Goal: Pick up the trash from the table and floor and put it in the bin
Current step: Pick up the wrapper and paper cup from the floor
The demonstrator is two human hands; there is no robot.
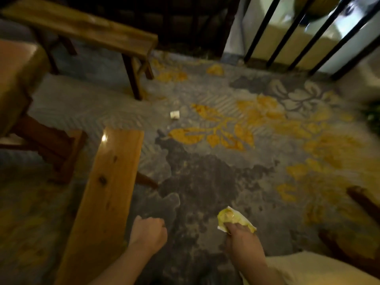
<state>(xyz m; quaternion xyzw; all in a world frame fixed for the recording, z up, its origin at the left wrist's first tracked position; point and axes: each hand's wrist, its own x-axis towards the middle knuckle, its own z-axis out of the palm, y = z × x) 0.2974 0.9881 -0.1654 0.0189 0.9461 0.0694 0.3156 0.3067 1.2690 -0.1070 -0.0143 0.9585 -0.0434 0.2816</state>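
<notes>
Yellow wrapper (234,220) (right hand (243,241)), long axis down-right.

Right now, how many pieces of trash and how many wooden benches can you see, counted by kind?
Trash pieces: 2, a yellow wrapper held in the right hand and a small white scrap on the carpet.
Wooden benches: 2, the near bench and the far bench.
Total: 4

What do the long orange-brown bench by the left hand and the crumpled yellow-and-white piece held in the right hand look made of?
Long orange-brown bench: wood with a glossy varnish, judging by dark knots, grain and a bright glare spot. Crumpled yellow-and-white piece in the right hand: probably thin paper or plastic wrapper, creased and slightly shiny; blur leaves that open.
</notes>
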